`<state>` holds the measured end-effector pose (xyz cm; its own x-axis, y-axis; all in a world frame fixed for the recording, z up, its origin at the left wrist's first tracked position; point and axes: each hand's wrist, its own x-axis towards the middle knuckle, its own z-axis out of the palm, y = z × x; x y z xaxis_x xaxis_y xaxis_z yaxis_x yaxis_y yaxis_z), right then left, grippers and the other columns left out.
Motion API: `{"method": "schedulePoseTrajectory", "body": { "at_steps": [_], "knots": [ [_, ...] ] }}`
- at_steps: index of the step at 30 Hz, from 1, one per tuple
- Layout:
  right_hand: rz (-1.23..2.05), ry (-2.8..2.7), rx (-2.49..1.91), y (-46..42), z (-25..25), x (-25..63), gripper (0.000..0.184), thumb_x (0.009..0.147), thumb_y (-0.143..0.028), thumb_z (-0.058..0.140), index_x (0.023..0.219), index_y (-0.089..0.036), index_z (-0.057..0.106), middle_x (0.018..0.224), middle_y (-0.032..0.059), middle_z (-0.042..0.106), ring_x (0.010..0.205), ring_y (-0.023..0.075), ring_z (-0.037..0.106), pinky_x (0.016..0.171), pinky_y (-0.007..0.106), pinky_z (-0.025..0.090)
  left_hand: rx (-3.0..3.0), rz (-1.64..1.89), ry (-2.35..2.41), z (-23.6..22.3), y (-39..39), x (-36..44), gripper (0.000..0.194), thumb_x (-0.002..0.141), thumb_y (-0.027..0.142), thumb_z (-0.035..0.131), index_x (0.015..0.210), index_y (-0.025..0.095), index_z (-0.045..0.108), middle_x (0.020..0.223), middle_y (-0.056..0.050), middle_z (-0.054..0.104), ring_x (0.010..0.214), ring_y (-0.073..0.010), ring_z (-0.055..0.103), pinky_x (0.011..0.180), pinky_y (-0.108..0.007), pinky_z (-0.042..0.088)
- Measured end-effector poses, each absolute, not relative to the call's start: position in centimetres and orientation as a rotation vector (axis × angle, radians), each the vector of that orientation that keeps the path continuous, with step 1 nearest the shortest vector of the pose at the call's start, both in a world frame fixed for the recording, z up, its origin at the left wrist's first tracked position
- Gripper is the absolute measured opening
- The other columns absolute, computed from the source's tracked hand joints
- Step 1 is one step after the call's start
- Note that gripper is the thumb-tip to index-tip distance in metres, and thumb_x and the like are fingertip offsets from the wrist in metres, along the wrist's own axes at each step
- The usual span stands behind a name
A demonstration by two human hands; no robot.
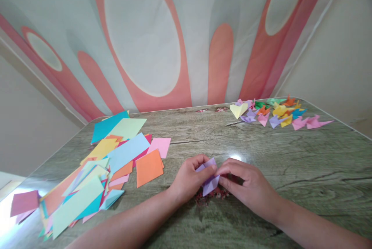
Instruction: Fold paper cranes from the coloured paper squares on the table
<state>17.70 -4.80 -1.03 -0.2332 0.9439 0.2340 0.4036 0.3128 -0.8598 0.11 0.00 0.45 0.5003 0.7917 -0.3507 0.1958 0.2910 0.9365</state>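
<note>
A small purple origami paper [211, 187], partly folded, is held between my two hands just above the table, near the middle front. My left hand [190, 175] grips it from the left, with the thumb pressed over its top face. From the right, my right hand [245, 179] pinches the paper's edge between thumb and fingertips. Parts of the folds are hidden under the fingers.
Loose coloured paper sheets [128, 152] lie in an overlapping pile at the left, with an orange square [149, 168] at its near right edge. Several folded paper cranes [274, 121] and a pale yellow paper heart [238, 110] sit at the back right of the wood-patterned table [186, 136].
</note>
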Motion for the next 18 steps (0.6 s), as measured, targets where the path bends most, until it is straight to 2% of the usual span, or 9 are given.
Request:
{"method": "schedulePoseTrajectory", "body": {
  "at_steps": [7,12,18],
  "knots": [
    [0.914,-1.713,-1.295,-4.6,-0.35,17.59,0.016,0.089,-0.03,0.058,0.078,-0.022,0.066,0.076,0.0004,0.063,0.073,0.0163,0.06,0.069,0.028,0.045,1.344,0.595,1.02,0.45,0.1,0.05,0.032,0.074,0.044,0.07,0.078,0.014,0.062,0.066,0.003,0.056,0.057,-0.009,0.05,0.055,-0.019,0.037],
    [1.035,-1.573,-1.345,-4.54,-0.43,17.56,0.017,0.088,-0.033,0.059,0.077,-0.021,0.064,0.076,-0.0005,0.062,0.072,0.0152,0.058,0.064,0.025,0.044,1.319,0.627,0.984,0.1,0.06,0.19,0.028,0.076,0.039,0.07,0.082,0.014,0.061,0.067,0.002,0.058,0.058,-0.0094,0.051,0.057,-0.02,0.038],
    [1.074,-1.497,-1.372,-4.52,-0.63,17.41,0.016,0.087,-0.033,0.059,0.08,-0.02,0.062,0.074,-0.0018,0.06,0.069,0.0136,0.055,0.062,0.024,0.042,1.3,0.697,0.97,-0.1,-0.09,0.43,0.027,0.078,0.038,0.069,0.082,0.012,0.062,0.067,0.001,0.057,0.06,-0.0085,0.047,0.056,-0.019,0.037]
  ]
}}
